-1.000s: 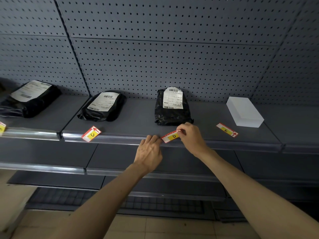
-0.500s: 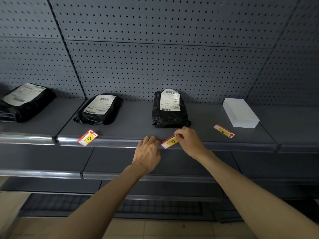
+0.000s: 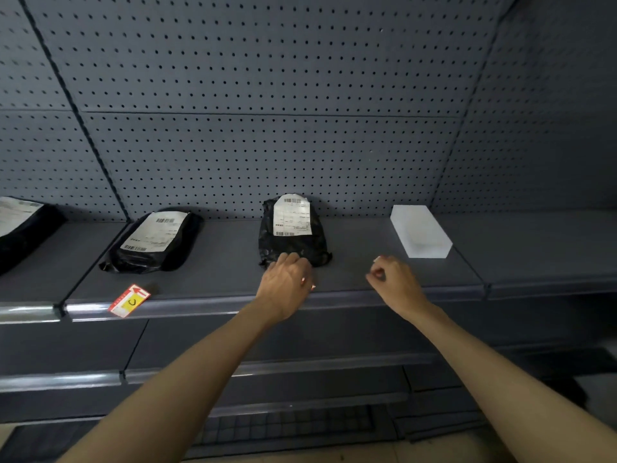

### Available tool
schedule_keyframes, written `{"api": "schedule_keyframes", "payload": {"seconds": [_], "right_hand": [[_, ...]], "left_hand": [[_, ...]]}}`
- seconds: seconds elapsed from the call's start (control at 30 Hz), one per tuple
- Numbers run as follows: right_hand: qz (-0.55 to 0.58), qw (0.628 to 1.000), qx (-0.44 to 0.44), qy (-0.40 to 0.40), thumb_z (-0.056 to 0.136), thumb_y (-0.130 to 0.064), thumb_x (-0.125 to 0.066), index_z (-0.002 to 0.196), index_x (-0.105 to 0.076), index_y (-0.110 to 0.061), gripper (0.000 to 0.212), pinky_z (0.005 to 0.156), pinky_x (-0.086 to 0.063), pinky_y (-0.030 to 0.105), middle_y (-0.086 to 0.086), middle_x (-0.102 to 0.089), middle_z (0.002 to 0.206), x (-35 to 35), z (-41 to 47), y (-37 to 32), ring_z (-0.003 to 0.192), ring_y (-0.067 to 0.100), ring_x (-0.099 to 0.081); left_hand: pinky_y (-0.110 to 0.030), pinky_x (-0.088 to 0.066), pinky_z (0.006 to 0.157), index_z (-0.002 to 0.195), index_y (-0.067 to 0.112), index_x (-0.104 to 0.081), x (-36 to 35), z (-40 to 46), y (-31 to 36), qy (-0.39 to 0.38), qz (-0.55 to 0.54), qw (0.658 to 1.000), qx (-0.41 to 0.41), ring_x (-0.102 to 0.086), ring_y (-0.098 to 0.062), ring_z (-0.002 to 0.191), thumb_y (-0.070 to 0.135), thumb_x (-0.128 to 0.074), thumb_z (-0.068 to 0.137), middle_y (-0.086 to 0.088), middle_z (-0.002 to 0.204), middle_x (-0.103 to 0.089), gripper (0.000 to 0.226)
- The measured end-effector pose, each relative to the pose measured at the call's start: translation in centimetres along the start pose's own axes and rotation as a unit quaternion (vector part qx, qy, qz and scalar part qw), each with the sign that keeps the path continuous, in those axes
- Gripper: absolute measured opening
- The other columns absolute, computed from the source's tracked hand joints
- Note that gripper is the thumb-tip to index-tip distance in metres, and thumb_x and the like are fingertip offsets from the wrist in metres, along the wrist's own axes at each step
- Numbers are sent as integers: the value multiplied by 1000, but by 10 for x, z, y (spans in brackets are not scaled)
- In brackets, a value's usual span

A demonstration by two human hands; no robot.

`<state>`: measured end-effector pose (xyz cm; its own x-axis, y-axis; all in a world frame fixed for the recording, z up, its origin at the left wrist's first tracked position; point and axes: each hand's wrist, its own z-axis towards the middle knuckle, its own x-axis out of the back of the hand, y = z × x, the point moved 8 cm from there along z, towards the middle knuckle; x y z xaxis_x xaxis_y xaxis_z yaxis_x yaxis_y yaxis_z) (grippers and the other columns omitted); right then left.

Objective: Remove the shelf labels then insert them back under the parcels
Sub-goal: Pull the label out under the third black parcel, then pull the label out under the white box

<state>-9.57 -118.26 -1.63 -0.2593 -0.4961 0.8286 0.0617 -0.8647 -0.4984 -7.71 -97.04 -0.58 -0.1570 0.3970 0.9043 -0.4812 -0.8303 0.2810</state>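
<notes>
Mid-insertion: left hand point(image 3: 286, 285) at the front edge of the crinkled black plastic parcel point(image 3: 293, 238) on the grey shelf point(image 3: 217, 279), fingers apparently pinching a mostly hidden red-edged label point(image 3: 312, 287); right hand point(image 3: 394, 279) loosely curled, grip unclear; next, sliding it underneath.

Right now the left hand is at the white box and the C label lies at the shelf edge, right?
Not quite: the head view shows the left hand at the middle black parcel, not the white box. The C label does lie at the shelf edge.
</notes>
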Motion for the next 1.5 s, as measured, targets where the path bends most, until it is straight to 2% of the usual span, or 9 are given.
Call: {"api": "schedule_keyframes", "payload": {"seconds": [0.23, 0.33, 0.63, 0.8, 0.9, 1.03, 1.17, 1.3, 1.5], "right_hand": [[-20, 997, -75, -27, 83, -30, -70, 87, -65, -8, 23, 62, -50, 36, 9, -57, 93, 29, 24, 90, 75, 25, -60], [-38, 995, -71, -57, 80, -36, -71, 86, -58, -10, 30, 53, -40, 30, 7, -56, 93, 24, 37, 113, 73, 23, -56], [-54, 993, -31, -100, 74, -48, -75, 100, -55, -7, 53, 61, -39, 31, 8, -47, 101, 1, 51, 128, 76, 24, -52], [12, 991, -48, -123, 73, -36, -80, 84, -60, -5, 38, 55, -40, 31, 9, -51, 99, -2, 58, 130, 73, 25, -58], [48, 991, -56, -114, 73, -24, -81, 85, -56, -10, 31, 50, -38, 29, 7, -58, 91, -1, 61, 130, 67, 18, -56], [87, 992, -33, -90, 82, -8, -68, 95, -59, -12, 16, 71, -53, 41, 9, -64, 98, 13, 60, 121, 82, 24, -61], [125, 990, -4, -64, 87, -7, -63, 92, -69, -10, 8, 69, -45, 28, 3, -63, 89, 48, 51, 118, 78, 16, -58], [186, 981, -27, -55, 88, -6, -61, 86, -70, -9, 10, 51, -47, 21, 0, -62, 64, 85, 27, 135, 48, 7, -56], [174, 984, -35, -13, 90, -6, -62, 95, -69, -7, 10, 59, -52, 18, 2, -66, 73, 122, -8, 175, 59, 10, -62]], "left_hand": [[-39, -42, 97, 117, 14, -59, -61, 70, 73, -87, 12, 996, -31, -47, -25, 115, 25, -53, 92, -7, 120, -58, 27], [-42, -41, 100, 119, 15, -57, -96, 97, 95, -126, 13, 992, -19, -45, -27, 120, 27, -54, 92, -9, 124, -57, 30], [-43, -38, 100, 122, 22, -53, -149, 136, 125, -187, 21, 982, -19, -42, -28, 121, 26, -58, 84, -6, 129, -52, 39], [-38, -38, 92, 100, 19, -56, -142, 137, 122, -168, 17, 986, 0, -45, -27, 111, 27, -60, 79, -6, 114, -54, 22], [-38, -38, 88, 102, 18, -53, -136, 133, 119, -154, 5, 988, 0, -47, -27, 108, 25, -59, 81, -6, 113, -58, 23], [-38, -40, 84, 105, 16, -59, -121, 127, 123, -117, -7, 993, -13, -51, -28, 105, 26, -56, 88, -7, 110, -62, 20], [-33, -47, 71, 90, 19, -68, -103, 120, 130, -99, -61, 993, 27, -61, -25, 85, 33, -61, 87, -4, 91, -69, 15], [-33, -47, 64, 81, 25, -64, -102, 104, 153, -104, -120, 985, 62, -60, -25, 76, 39, -63, 84, -1, 76, -64, 15], [-31, -46, 72, 86, 19, -66, -113, 74, 196, -26, -111, 993, 27, -61, -23, 85, 28, -61, 86, 0, 87, -65, 11]]}}
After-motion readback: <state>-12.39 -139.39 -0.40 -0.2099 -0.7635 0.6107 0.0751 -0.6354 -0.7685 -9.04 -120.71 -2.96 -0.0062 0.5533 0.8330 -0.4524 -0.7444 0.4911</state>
